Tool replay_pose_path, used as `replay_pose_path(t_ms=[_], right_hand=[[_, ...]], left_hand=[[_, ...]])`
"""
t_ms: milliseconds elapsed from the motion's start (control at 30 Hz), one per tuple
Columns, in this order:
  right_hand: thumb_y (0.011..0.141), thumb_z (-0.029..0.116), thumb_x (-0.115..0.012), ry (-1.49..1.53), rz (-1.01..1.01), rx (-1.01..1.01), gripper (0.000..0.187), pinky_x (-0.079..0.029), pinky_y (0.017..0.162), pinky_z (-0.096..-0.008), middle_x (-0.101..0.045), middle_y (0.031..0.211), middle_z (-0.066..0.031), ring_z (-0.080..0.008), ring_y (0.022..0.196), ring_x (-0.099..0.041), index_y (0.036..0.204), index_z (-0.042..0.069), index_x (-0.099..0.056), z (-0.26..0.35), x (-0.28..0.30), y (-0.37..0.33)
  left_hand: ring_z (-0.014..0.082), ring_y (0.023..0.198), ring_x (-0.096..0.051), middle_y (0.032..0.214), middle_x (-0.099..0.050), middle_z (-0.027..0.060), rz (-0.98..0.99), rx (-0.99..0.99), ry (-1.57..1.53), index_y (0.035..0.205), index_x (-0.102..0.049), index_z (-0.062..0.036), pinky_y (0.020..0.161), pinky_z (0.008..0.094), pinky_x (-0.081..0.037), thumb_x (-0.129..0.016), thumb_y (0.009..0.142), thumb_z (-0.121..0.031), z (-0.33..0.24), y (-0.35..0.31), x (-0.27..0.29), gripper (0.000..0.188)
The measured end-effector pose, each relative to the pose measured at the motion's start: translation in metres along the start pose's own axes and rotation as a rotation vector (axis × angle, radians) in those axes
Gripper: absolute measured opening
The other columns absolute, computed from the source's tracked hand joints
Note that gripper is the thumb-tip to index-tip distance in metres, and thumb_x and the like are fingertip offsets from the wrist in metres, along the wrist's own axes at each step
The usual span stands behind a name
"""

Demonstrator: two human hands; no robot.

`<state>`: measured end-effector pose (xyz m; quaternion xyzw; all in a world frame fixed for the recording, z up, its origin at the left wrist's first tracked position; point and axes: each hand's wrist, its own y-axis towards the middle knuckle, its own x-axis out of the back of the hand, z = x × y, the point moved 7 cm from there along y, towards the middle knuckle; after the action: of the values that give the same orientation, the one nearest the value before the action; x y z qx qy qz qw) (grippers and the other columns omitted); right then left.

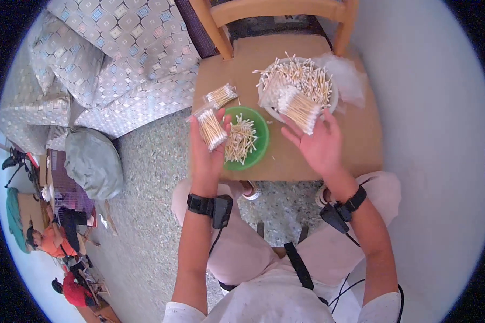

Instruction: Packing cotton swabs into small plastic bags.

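Note:
My left hand (pixel 206 161), palm up, holds a small clear bag of cotton swabs (pixel 212 130) between thumb and fingers, beside the left rim of a green bowl (pixel 262 152). Loose cotton swabs (pixel 241 141) lie inside that bowl. Another clear bag, a fuller one of cotton swabs (pixel 299 109), rests on the fingers of my right hand (pixel 322 146); some fingers are hidden beneath it. It overlaps the front of a white bowl (pixel 335 96) heaped with loose swabs (pixel 303 75). A third bag of swabs (pixel 221 96) lies behind the green bowl.
The bowls stand on a brown-covered wooden chair seat (pixel 291 161) with a backrest (pixel 277 12) behind. Clear plastic bags (pixel 346 78) lie beside the white bowl. A wall (pixel 431 134) rises on the right. A patterned sofa (pixel 140 81) and a grey sack (pixel 93 161) are left; two people sit farther off.

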<state>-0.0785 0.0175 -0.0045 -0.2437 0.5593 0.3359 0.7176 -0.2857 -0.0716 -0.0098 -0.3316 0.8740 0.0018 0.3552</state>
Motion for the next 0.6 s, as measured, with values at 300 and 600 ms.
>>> replay_pose_path(t_ms=[300,600], right_hand=[[0.093,0.052,-0.034,0.256,-0.045,0.088,0.068,-0.024,0.11,-0.0455,-0.036,0.142,-0.0143,-0.0298,0.132,-0.033,0.14,0.003,-0.03,0.009,-0.002,-0.004],[0.094,0.054,-0.032,0.162,-0.084,0.073,0.067,-0.025,0.11,-0.0442,-0.038,0.141,-0.015,-0.0305,0.131,-0.035,0.139,0.005,-0.031,0.004,-0.01,-0.004]], left_hand=[[0.0315,0.105,-0.056,0.118,-0.055,0.0195,0.001,0.002,-0.033,0.126,-0.042,0.0045,0.09,0.0363,-0.048,-0.037,0.094,-0.045,0.001,0.007,0.011,0.059],[0.0342,0.105,-0.055,0.117,-0.054,0.0195,-0.089,-0.013,-0.035,0.125,-0.042,0.0067,0.091,0.04,-0.048,-0.033,0.093,-0.044,0.0,0.006,0.021,0.061]])
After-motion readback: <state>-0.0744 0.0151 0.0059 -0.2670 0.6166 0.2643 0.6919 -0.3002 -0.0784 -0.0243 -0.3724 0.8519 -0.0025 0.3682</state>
